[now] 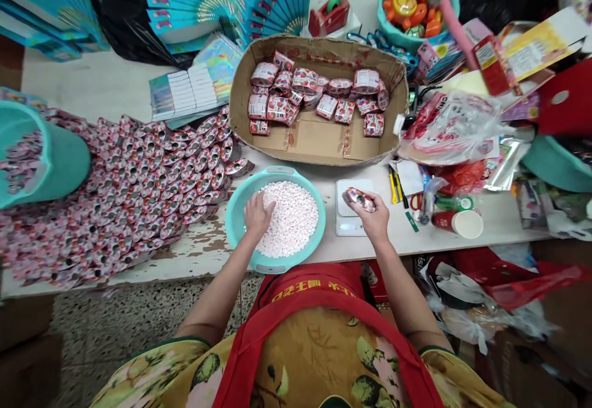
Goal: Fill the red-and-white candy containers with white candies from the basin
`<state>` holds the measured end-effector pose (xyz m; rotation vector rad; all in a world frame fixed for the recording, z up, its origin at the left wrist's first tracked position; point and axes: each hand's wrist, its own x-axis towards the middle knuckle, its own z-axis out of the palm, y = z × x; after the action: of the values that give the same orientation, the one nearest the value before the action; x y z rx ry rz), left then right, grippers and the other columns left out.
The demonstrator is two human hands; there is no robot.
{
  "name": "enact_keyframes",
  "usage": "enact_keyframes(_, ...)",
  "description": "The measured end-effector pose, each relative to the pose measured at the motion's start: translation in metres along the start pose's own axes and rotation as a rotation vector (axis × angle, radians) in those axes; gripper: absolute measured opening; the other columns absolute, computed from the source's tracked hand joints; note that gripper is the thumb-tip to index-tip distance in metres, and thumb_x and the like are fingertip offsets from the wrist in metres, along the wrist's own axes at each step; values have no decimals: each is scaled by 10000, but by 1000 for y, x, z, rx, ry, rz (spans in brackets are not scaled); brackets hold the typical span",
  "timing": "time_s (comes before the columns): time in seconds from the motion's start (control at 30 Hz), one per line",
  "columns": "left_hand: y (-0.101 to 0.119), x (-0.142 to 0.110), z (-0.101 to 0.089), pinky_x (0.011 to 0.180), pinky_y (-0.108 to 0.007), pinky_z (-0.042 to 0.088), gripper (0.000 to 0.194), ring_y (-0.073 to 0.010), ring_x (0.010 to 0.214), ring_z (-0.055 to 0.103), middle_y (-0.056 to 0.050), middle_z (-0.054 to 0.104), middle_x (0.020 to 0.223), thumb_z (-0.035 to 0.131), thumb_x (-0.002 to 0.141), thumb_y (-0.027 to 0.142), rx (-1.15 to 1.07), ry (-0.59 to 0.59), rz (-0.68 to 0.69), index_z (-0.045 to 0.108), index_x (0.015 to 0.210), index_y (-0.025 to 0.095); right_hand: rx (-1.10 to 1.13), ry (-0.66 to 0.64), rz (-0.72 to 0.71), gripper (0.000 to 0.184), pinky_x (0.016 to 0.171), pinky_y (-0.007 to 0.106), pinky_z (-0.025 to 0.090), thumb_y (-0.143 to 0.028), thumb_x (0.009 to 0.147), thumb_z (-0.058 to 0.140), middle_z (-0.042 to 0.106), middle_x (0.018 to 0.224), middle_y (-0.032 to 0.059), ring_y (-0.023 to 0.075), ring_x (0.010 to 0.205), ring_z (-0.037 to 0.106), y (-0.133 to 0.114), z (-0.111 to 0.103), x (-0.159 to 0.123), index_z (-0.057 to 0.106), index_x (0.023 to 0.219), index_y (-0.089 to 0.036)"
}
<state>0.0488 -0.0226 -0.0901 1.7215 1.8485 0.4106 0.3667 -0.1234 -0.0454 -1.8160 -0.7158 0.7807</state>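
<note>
Packet (359,198) held in my right grip (376,217) | left grip (259,213) on pellets (296,217), hold unclear | I'd squeeze lightly, open end up

I'm in what looks like a small packing wkshp: a long, chipped white-painted counter (115,81), countless red-and-pink printed packets (139,180) massed together, a round turquoise plastic basin (237,197) of small pale-pink pellets (293,223), a flat white scale (345,208), a brown cardboard box (319,137) w/ more pkts. Grey speckled flr (134,309) below; my red cloth apron (342,277) fits too.
</note>
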Motion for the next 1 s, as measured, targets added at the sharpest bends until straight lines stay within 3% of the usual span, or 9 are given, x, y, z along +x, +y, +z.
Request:
enact_keyframes(0.07,-4,-6,19,1190,-600,255,568,-412,1466,336,-197,426,1577,609,893,441,172,3,-12,569,1396,178,-66,68,0,513,934,486,563,-524,643,794,713,1063,91,273,970,682,23,-8,22,658,1037,-225)
enact_keyframes(0.17,13,-8,48,1164,-633,269,671,-446,1438,345,-211,404,1581,575,904,540,225,28,-102,525,1468,181,-227,87,-78,513,985,549,528,-556,687,733,688,1084,122,298,1029,659,40,-9,41,635,1055,-212)
enact_keyframes(0.3,40,-6,76,1113,-544,379,638,-402,1333,460,-196,525,1450,606,884,543,152,13,-125,582,1406,177,-427,185,-424,489,1117,567,430,-501,845,642,591,1304,161,315,1276,543,1,-9,76,586,1245,-225)
enact_keyframes(0.4,48,-14,81,1084,-517,408,485,-374,1249,527,-160,613,1319,642,861,505,126,-31,-52,677,1248,214,-510,25,-552,423,1091,559,456,-390,919,573,569,1306,154,308,1258,552,-43,6,157,554,1307,-224)
enact_keyframes(0.47,46,-22,78,1049,-476,440,336,-345,1170,581,-140,659,1202,646,856,471,102,-70,-6,725,1083,236,-647,-99,-471,388,1098,599,428,-351,880,654,566,1281,191,349,1260,548,-60,27,228,596,1213,-161)
enact_keyframes(0.63,27,-37,66,913,-358,502,149,-268,961,656,-77,696,921,704,770,397,-163,-106,-86,708,777,249,-911,-280,-180,473,1026,584,431,-465,920,635,538,1297,306,299,1216,594,-40,75,344,608,1026,-4)
enact_keyframes(0.77,16,-30,60,742,-287,505,196,-185,755,629,-31,663,758,751,681,376,-640,-70,-369,670,712,200,-1073,-323,-190,698,989,460,427,-543,960,307,447,1351,401,256,1334,526,-17,81,348,563,981,106)
enact_keyframes(0.9,17,-22,39,525,-220,444,217,-109,553,548,16,599,680,743,666,348,-1167,-114,-607,628,765,192,-1093,-294,-195,509,1009,565,395,-412,914,564,502,1341,374,348,1348,520,-28,71,329,570,960,95)
enact_keyframes(1.0,21,-22,10,466,-208,423,198,-106,513,535,7,567,630,691,732,375,-1342,-190,-609,624,760,191,-1031,-305,-161,391,1036,493,408,-246,898,593,590,1294,291,262,1258,595,-52,56,310,570,1083,98)
